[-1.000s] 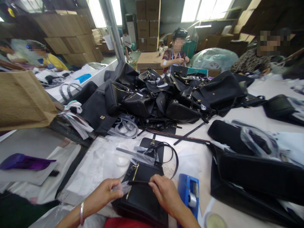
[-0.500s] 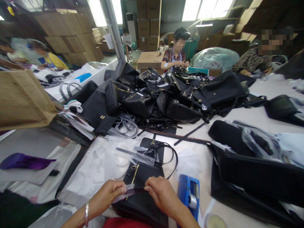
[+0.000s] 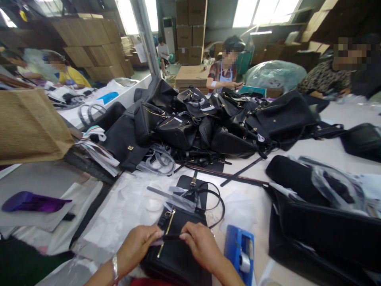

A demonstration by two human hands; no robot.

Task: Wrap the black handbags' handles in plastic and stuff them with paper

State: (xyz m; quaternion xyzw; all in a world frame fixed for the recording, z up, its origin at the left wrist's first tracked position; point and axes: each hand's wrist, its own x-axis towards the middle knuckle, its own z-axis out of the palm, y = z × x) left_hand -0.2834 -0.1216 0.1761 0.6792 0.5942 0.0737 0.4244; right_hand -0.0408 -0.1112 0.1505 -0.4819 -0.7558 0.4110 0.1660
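Note:
A black bag [image 3: 178, 260] with a gold zipper lies in front of me, its flap [image 3: 190, 183] and thin straps spread away from me. Over it, a short black strap [image 3: 172, 237] is stretched between my two hands. My left hand [image 3: 145, 238] pinches the strap's left end, along with a bit of clear plastic film [image 3: 157, 242]. The strap's right end is pinched in my right hand [image 3: 195, 240]. A strip of clear plastic wrap [image 3: 178, 200] lies across the bag's upper part. Just right of the bag sits a blue tape dispenser [image 3: 239, 250].
A large heap of black bags [image 3: 178, 131] covers the table's far middle. More black bags [image 3: 321, 222] lie at right. A tan fabric bag [image 3: 32, 127] and a purple item [image 3: 34, 201] are at left. Several people sit beyond the table; one person [image 3: 223, 75] faces me.
My left hand has come closer over the strap's end, so less of the plastic film shows. The view has shifted slightly. The person across the table has lowered their hands.

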